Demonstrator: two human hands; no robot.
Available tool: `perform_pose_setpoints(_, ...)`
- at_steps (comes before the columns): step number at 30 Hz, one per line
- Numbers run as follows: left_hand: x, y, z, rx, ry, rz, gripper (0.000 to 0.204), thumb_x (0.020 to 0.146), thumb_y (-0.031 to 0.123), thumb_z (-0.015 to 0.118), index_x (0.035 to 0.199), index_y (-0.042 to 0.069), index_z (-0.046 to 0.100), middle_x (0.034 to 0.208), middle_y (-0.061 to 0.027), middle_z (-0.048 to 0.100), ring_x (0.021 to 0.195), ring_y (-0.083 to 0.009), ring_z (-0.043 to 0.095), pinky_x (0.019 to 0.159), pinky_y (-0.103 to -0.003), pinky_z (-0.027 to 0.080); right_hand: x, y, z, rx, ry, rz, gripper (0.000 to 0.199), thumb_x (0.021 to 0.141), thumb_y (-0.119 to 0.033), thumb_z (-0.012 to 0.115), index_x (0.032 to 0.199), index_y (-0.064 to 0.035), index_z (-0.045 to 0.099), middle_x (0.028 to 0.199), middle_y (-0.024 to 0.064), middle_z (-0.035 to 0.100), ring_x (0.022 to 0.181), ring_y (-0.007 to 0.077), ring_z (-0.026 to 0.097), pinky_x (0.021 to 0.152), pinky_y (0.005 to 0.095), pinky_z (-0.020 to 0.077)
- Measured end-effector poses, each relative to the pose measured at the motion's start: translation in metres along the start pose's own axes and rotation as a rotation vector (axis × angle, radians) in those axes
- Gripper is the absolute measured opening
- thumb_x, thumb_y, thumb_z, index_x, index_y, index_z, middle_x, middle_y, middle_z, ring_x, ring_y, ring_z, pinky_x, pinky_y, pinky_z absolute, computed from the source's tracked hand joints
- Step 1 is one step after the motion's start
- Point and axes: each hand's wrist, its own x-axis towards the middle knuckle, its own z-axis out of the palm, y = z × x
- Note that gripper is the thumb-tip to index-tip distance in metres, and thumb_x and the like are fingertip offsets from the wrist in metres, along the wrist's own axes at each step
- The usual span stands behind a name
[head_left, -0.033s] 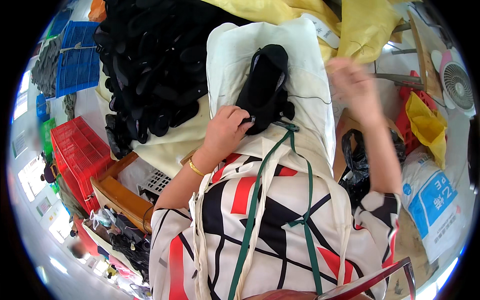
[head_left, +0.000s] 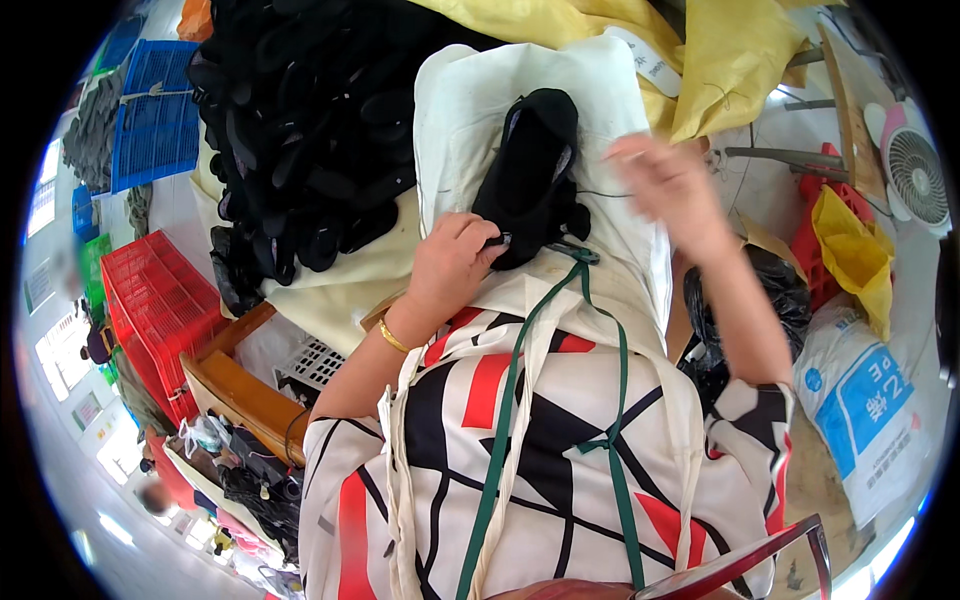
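Observation:
A black cloth shoe [head_left: 520,165] lies on a white cloth-covered pad in front of me, its opening facing up. My left hand [head_left: 455,255], with a gold bracelet at the wrist, pinches the shoe's near end; a small pale spot shows by the fingertips. Right of the shoe, raised over the pad's edge, my right hand [head_left: 665,190] is blurred, its fingers bunched together. What they hold is too smeared to make out. A thin dark thread [head_left: 603,194] runs from the shoe's right side toward that hand. Below the shoe, a dark green cord [head_left: 530,330] is tied.
Many black shoes [head_left: 300,130] are heaped at the left. Beyond stand a blue crate [head_left: 158,120] and red crates [head_left: 160,310], with a wooden drawer [head_left: 245,385] nearer. At the right are a black plastic bag [head_left: 760,300], a white-and-blue sack [head_left: 865,400] and a fan [head_left: 915,165].
My right hand has swung left, closer to the shoe and over the pad's right edge. My left hand and the shoe stay where they were.

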Motion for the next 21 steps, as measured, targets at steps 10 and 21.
perform_pose_setpoints(10,-0.011,-0.009,0.008,-0.093,0.114,-0.009,0.027,0.071,-0.001,0.077,0.094,0.006,0.066,0.091,-0.0101,0.066,0.084,-0.0319,0.062,0.072,-0.04,0.052,0.002,0.038,0.095,-0.567,-0.207,-0.359,0.017,0.09,-0.013,0.061,0.104,-0.007,0.068,0.086,0.0139,0.071,0.075,0.0344,0.068,0.068,0.0407,0.0554)
perform_pose_setpoints(21,-0.009,-0.013,0.009,-0.078,0.123,0.05,0.029,0.069,-0.003,0.077,0.094,0.006,0.066,0.09,-0.0094,0.065,0.083,-0.0308,0.063,0.073,-0.039,0.052,0.003,0.033,0.093,-0.58,-0.249,-0.317,0.02,0.089,-0.013,0.059,0.105,-0.0074,0.069,0.085,0.0153,0.07,0.075,0.0348,0.068,0.069,0.0422,0.0553)
